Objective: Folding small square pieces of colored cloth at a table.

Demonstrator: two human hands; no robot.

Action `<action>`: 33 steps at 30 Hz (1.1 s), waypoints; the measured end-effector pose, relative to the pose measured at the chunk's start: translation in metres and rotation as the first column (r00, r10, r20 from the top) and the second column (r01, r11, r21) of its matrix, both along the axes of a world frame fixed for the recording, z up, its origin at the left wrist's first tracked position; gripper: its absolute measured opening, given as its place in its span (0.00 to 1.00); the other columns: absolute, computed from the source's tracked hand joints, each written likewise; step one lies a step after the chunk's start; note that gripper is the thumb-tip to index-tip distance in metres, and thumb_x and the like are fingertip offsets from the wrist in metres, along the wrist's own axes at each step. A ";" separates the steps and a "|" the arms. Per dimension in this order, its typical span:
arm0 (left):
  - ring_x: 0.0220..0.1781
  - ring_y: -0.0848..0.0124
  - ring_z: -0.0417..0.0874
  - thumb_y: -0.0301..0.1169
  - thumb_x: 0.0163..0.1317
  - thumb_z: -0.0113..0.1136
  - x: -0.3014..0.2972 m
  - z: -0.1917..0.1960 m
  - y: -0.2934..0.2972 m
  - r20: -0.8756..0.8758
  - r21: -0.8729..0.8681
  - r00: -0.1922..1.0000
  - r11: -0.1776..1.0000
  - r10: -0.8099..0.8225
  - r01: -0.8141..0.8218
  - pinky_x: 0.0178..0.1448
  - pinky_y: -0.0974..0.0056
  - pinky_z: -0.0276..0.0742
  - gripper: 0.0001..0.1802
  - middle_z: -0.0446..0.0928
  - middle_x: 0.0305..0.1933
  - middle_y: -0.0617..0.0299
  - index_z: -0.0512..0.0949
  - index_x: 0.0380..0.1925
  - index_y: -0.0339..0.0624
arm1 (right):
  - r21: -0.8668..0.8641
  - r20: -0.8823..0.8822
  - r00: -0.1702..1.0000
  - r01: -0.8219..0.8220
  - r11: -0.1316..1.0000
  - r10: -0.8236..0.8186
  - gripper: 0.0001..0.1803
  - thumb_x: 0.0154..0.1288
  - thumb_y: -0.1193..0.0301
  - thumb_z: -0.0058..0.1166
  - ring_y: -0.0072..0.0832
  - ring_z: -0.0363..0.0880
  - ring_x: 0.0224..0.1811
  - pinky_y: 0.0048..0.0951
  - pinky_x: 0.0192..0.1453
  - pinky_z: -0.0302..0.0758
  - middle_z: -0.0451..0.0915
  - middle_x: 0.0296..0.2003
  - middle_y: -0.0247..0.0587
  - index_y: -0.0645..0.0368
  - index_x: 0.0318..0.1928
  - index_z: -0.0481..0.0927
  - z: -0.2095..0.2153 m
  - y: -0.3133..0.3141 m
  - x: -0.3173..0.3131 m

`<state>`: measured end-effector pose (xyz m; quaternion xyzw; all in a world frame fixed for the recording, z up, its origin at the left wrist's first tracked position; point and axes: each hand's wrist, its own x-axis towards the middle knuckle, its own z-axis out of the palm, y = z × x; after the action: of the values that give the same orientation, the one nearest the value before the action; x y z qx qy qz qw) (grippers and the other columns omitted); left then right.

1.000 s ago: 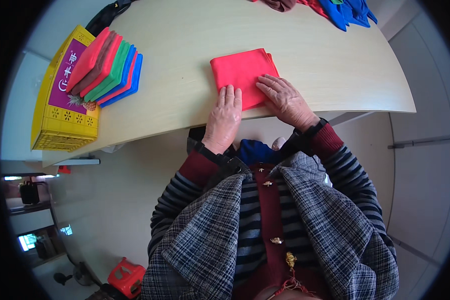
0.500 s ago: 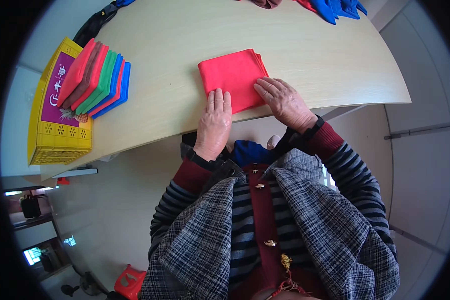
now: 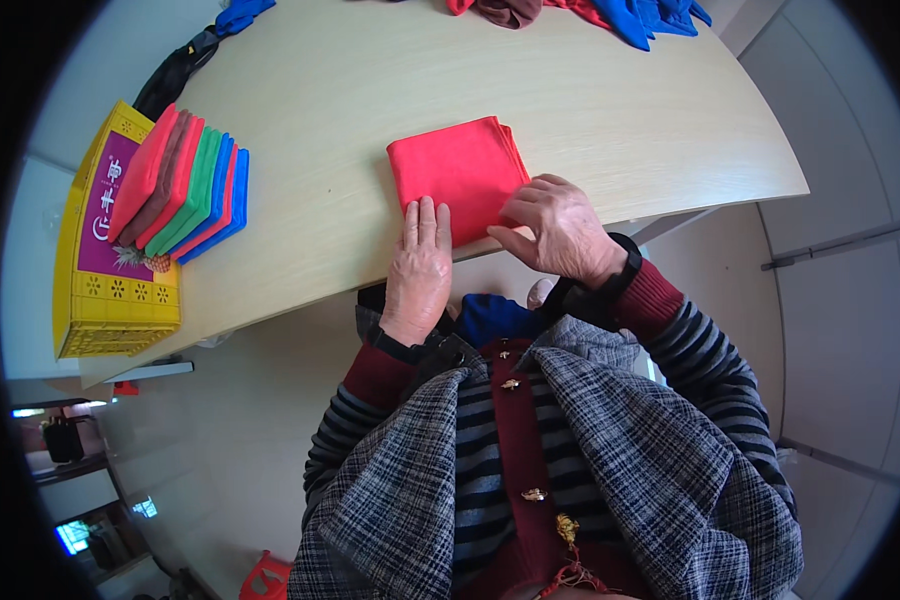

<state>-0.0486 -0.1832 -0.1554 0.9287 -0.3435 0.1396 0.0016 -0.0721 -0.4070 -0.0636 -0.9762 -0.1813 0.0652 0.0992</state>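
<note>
A red cloth, folded into a square with layered edges at its right side, lies near the front edge of the table. My left hand rests flat over its near left corner, fingers straight and side by side. At the near right corner, my right hand has bent fingers over the cloth's edge. Its thumb stands apart from the fingers, and nothing shows between them.
To the left, a yellow basket with a purple panel stands beside a leaning row of folded red, brown, green and blue cloths. Loose blue cloth and brown cloth lie at the table's far edge. A red stool is on the floor.
My right hand has gone from lying flat on the cloth to curled fingers with the thumb spread. My left hand stays flat. The whole view has shifted slightly.
</note>
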 end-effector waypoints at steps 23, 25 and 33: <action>0.52 0.53 0.83 0.27 0.64 0.58 0.145 0.055 -0.107 -0.073 -0.374 0.878 0.829 -0.473 0.415 0.57 0.52 0.80 0.11 0.83 0.49 0.52 0.82 0.45 0.39 | 0.260 0.355 0.905 0.146 0.954 -0.235 0.34 0.76 0.47 0.40 0.47 0.53 0.80 0.55 0.83 0.46 0.64 0.74 0.46 0.58 0.71 0.70 -0.094 0.046 0.047; 0.52 0.53 0.82 0.27 0.63 0.59 0.165 0.049 -0.122 -0.188 -0.297 0.861 0.863 -0.473 0.410 0.58 0.52 0.79 0.10 0.83 0.49 0.51 0.82 0.44 0.39 | 0.295 0.375 0.889 0.154 0.943 -0.262 0.34 0.75 0.47 0.41 0.47 0.52 0.80 0.54 0.83 0.45 0.64 0.73 0.46 0.58 0.70 0.71 -0.098 0.043 0.047; 0.47 0.66 0.80 0.27 0.63 0.61 0.194 0.057 -0.148 -0.656 -0.102 0.705 0.957 -0.270 0.271 0.55 0.63 0.76 0.09 0.82 0.41 0.59 0.81 0.41 0.36 | 0.284 0.317 0.916 0.156 0.946 -0.247 0.34 0.76 0.47 0.40 0.48 0.54 0.79 0.54 0.83 0.45 0.68 0.70 0.48 0.60 0.67 0.73 -0.096 0.035 0.044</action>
<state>0.1455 -0.3313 -0.0982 0.8569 -0.4525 -0.2012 0.1431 -0.0282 -0.3721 -0.1598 -0.9650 -0.1005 -0.1431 0.1954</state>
